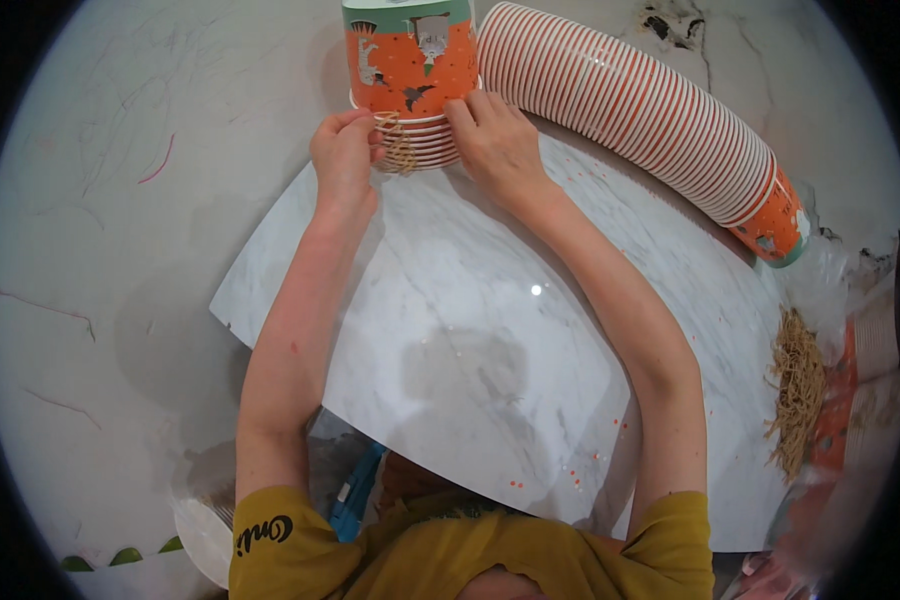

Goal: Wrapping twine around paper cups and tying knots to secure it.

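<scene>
An upside-down stack of paper cups (410,65), orange with a green band and printed figures, stands at the table's far edge, its white rims layered at the bottom. My left hand (344,150) is closed in a pinch at the left of the rims, on a small bunch of thin tan strands (398,148) that look like rubber bands. These strands lie against the rims. On the other side, my right hand (495,140) has its fingers curled against the stack's rims. Its fingertips are partly hidden.
A long, curved row of nested paper cups (630,95) lies along the far right edge of the white marbled tabletop (470,380). A pile of tan strands (798,395) sits at the right, by clear plastic and more cups. Small orange dots are scattered at the near right.
</scene>
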### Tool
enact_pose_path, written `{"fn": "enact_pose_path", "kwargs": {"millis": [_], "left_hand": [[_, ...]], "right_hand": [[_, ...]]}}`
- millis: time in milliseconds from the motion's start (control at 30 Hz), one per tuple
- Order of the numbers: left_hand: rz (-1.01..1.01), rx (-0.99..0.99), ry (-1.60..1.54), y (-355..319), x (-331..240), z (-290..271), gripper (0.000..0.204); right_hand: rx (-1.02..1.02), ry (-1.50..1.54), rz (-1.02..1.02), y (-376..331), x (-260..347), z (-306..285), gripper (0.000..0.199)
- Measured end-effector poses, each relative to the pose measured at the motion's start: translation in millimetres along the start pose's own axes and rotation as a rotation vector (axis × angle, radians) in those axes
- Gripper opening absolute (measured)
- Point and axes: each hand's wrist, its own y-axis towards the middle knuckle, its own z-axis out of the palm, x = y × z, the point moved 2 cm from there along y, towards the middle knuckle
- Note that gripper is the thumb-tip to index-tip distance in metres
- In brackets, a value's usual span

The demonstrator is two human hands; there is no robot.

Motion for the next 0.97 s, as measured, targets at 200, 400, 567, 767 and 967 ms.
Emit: {"fn": "enact_pose_path", "kwargs": {"millis": [200, 400, 567, 767, 967], "left_hand": [[-0.02, 0.04, -0.018, -5.8, 0.3, 5.4, 0.018], [-0.081, 0.057, 0.007, -9.3, 3.2, 5.7, 0.021], [-0.076, 0.08, 0.03, -4.7, 6.5, 3.0, 0.024], [0.312, -0.081, 0.213, 22.4, 7.1, -8.9, 0.043], [0.193, 0.192, 0.398, 35.0, 9.8, -8.2, 0.062]], "right_hand": [[-0.011, -0.03, -0.009, -3.7, -3.9, 2.0, 0.022], [0.048, 0.039, 0.051, -9.0, -1.3, -1.8, 0.03], [0.058, 0.079, 0.091, -12.5, 2.8, -5.6, 0.042], [0.028, 0.169, 0.22, -9.3, 10.1, -13.5, 0.051], [0.206, 0.195, 0.275, -25.1, -6.1, -14.1, 0.067]]}}
